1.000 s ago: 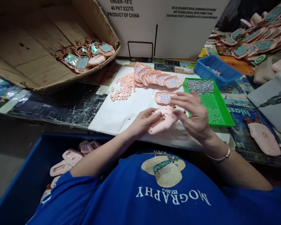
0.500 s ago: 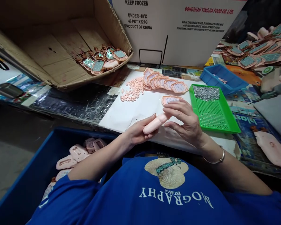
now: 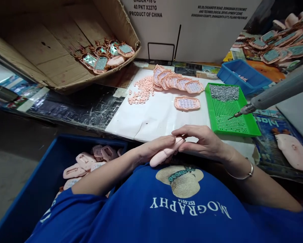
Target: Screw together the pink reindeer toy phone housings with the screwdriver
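Both hands hold one pink plastic shell [image 3: 163,154] edge-on at the table's near edge, close to my chest. My left hand [image 3: 153,148] grips its lower left end. My right hand [image 3: 202,141] pinches its upper right end with fingertips. On the white sheet [image 3: 151,118] ahead lies a single pink keypad panel [image 3: 187,103], and behind it a fanned row of like panels [image 3: 176,82]. A heap of small pink buttons [image 3: 141,91] lies left of that row.
A green tray [image 3: 232,125] with screws heaped at its far end sits right of my hands; a powered screwdriver [image 3: 275,92] hangs over it. A blue bin [image 3: 27,199] of pink shells is at lower left. A cardboard box [image 3: 52,50] of finished pieces stands far left, a small blue tray [image 3: 242,76] far right.
Both hands have drawn the pink shell back from the sheet toward my chest and lower. The screwdriver has swung in from the right over the green tray.
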`<state>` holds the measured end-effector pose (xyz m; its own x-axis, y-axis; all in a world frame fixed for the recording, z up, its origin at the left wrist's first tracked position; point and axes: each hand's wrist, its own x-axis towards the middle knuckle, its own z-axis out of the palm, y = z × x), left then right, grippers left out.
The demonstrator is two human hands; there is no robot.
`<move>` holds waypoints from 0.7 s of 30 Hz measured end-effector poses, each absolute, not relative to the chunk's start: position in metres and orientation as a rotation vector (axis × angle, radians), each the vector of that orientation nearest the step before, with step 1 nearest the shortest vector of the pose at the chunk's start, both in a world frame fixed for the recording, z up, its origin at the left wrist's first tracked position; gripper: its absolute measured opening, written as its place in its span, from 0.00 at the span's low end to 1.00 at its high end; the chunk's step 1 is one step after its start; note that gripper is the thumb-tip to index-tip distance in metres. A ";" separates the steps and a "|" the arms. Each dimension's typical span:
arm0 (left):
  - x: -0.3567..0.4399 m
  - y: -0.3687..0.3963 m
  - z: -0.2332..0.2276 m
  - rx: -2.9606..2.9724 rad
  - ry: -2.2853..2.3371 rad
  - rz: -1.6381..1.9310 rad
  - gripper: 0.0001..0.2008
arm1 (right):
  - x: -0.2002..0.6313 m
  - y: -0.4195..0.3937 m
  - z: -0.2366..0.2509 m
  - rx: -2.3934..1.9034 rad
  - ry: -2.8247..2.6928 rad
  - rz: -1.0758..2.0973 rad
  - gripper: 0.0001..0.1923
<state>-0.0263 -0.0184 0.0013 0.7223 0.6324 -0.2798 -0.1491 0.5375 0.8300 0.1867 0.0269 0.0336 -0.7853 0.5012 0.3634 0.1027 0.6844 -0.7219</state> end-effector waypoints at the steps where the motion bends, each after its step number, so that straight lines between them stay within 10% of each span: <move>1: -0.024 -0.020 0.001 0.892 0.609 0.523 0.34 | 0.188 0.026 0.033 -0.451 -2.352 0.968 0.16; 11: -0.023 -0.020 0.007 0.966 0.670 0.506 0.43 | 0.190 0.009 0.032 -0.564 -2.176 0.969 0.10; 21: -0.038 -0.045 0.025 1.809 0.989 0.379 0.22 | 0.202 -0.011 0.013 -0.883 -1.992 1.065 0.11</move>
